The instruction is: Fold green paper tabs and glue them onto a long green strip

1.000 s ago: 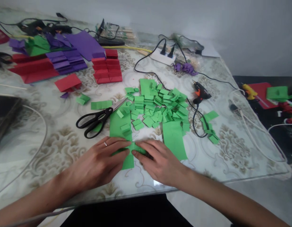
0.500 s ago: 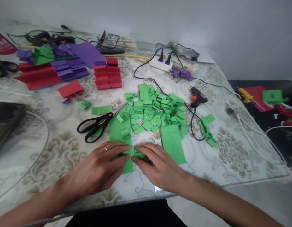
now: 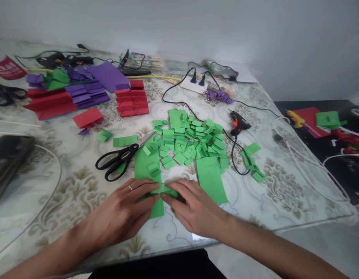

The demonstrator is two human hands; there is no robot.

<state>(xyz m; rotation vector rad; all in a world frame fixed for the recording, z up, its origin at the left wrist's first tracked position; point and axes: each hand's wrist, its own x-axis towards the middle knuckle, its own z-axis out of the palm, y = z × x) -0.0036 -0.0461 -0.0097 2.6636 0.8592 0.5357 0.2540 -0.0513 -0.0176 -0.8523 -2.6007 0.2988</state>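
Note:
Near the table's front edge, my left hand (image 3: pixel 130 207) and my right hand (image 3: pixel 194 207) pinch a small folded strip of green paper (image 3: pixel 169 191) from its two sides. My fingers cover most of the strip. Under my left fingertips lies a larger green paper sheet (image 3: pixel 147 164), and another green sheet (image 3: pixel 211 180) sits just beyond my right hand. Past my hands spreads a heap of small folded green paper pieces (image 3: pixel 191 139). Black-handled scissors (image 3: pixel 124 157) rest slightly open to the left, blade tips by the heap.
A black glue gun (image 3: pixel 239 123) stands right of the heap, its cord running to a white power strip (image 3: pixel 194 84). Folded red paper (image 3: pixel 132 101) and purple paper (image 3: pixel 106 75) lie at the back left. A dark box-like object (image 3: pixel 11 162) sits at the left.
The view has tilted up slightly, so the table's things appear a little lower. Both hands stay on the green paper strip, with its visible part slightly shifted between the fingers.

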